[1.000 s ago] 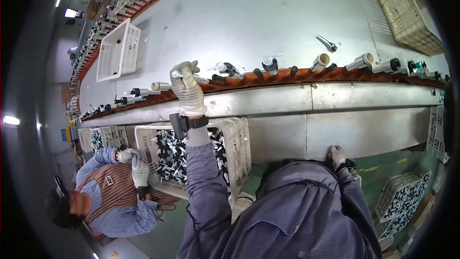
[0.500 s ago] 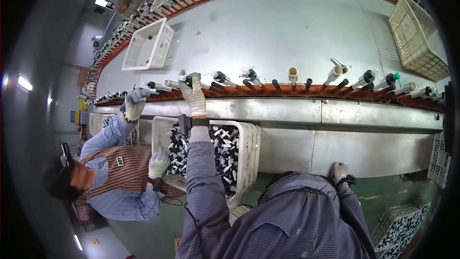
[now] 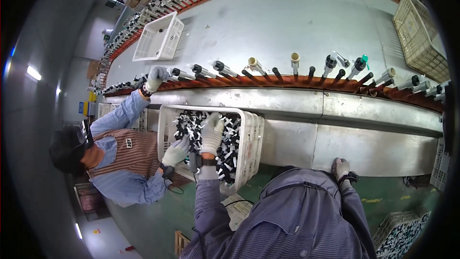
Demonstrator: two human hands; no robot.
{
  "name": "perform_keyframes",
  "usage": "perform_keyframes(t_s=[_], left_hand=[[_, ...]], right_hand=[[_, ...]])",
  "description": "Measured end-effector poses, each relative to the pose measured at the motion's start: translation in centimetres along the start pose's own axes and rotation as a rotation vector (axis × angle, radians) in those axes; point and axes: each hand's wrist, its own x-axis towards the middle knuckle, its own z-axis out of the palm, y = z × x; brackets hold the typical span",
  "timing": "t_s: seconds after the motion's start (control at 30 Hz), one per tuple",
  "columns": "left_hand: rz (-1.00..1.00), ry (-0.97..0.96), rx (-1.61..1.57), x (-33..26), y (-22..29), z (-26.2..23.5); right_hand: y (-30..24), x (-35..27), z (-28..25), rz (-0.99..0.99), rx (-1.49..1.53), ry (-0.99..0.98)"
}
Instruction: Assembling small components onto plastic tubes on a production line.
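Observation:
My left hand (image 3: 212,133), in a white knit glove, is down in a white plastic crate (image 3: 249,144) heaped with small black and white plastic fittings (image 3: 229,156). Its fingers look apart, reaching among the fittings; their tips are partly lost in the heap. On the edge of the metal ledge (image 3: 287,146) rests my right hand (image 3: 341,167), its fingers curled in with no object showing. Beyond the crate runs a row of dark posts on an orange-red rail (image 3: 306,82). Some carry pale tubes (image 3: 294,60), others tubes with black fittings (image 3: 218,66), one with a green tip (image 3: 360,62).
At left, a co-worker has one gloved hand (image 3: 176,151) in the same crate and the other (image 3: 157,77) at the posts. A white basket (image 3: 160,36) and a beige crate (image 3: 420,38) stand on the grey tabletop (image 3: 273,24). Another filled crate (image 3: 397,232) sits lower right.
My left hand has left a black fitting at the post row and come down into the crate. The row has shifted left. The co-worker's lower hand moved from the crate's edge in over the fittings.

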Motion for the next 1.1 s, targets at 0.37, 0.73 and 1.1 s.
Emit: perform_keyframes(t_s=[0.37,0.73,1.1], left_hand=[[0.313,-0.208,0.440,-5.8,0.0,4.0],[0.413,-0.317,0.568,-5.3,4.1,6.8],[0.231,-0.097,0.236,-6.2,5.7,6.5]], right_hand=[[-0.4,-0.5,-0.2,0.033,0.057,-0.059],[3.2,6.6,-3.8,-0.257,-0.340,0.034],[-0.6,4.0,-6.3,-0.058,-0.141,-0.014]])
